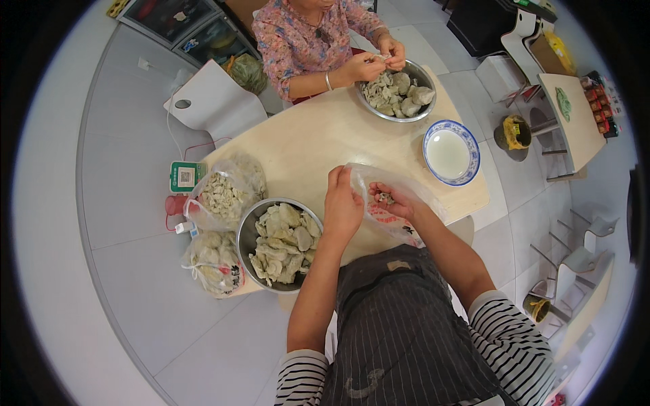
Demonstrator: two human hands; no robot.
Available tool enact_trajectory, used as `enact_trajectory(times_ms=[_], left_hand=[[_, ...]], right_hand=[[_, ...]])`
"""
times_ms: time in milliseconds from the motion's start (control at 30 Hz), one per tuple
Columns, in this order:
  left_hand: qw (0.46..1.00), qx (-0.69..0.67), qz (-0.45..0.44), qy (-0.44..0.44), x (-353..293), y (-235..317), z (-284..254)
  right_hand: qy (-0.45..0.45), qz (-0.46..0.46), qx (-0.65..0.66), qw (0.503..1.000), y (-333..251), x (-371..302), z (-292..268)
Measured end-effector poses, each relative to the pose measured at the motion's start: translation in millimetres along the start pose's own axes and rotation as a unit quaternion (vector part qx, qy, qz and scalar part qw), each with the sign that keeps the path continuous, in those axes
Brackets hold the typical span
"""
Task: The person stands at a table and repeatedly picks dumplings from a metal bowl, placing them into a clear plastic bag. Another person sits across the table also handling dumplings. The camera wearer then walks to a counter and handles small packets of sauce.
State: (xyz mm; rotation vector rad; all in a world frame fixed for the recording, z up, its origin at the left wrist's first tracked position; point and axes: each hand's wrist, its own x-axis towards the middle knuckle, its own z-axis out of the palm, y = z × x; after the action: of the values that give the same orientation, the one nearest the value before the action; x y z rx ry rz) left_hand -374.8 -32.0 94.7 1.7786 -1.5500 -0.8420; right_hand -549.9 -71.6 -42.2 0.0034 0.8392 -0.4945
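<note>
My left hand (344,204) pinches the rim of a clear plastic bag (412,191) with red print at the table's front edge. Just to its right, my right hand (398,201) is at the bag's mouth, palm up, its fingers curled round a few small greyish pieces (385,198). Left of my left forearm stands a steel bowl (245,238) heaped with pale greenish, mushroom-like pieces (284,242).
Across the table (305,149), a person's hands (379,62) work over another steel bowl (371,108) of similar pieces. A blue-rimmed white dish (450,153) lies right. Filled plastic bags (227,196) and a green code stand (184,177) line the left edge.
</note>
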Motion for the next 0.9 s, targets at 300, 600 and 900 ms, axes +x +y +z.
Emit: enact_trajectory(times_ms=[300, 600, 900], left_hand=[[1.0, -0.004, 0.018, 0.007, -1, 0, -2], [0.999, -0.011, 0.027, 0.02, 0, -1, 1], [0.999, 0.019, 0.042, 0.029, -2, -2, 1]], right_hand=[[-0.083, 0.032, 0.137, 0.987, -2, -3, -21], [0.143, -0.086, 0.113, 0.979, 9, -29, 32], [0.052, -0.058, -0.018, 0.997, -28, -28, 2]])
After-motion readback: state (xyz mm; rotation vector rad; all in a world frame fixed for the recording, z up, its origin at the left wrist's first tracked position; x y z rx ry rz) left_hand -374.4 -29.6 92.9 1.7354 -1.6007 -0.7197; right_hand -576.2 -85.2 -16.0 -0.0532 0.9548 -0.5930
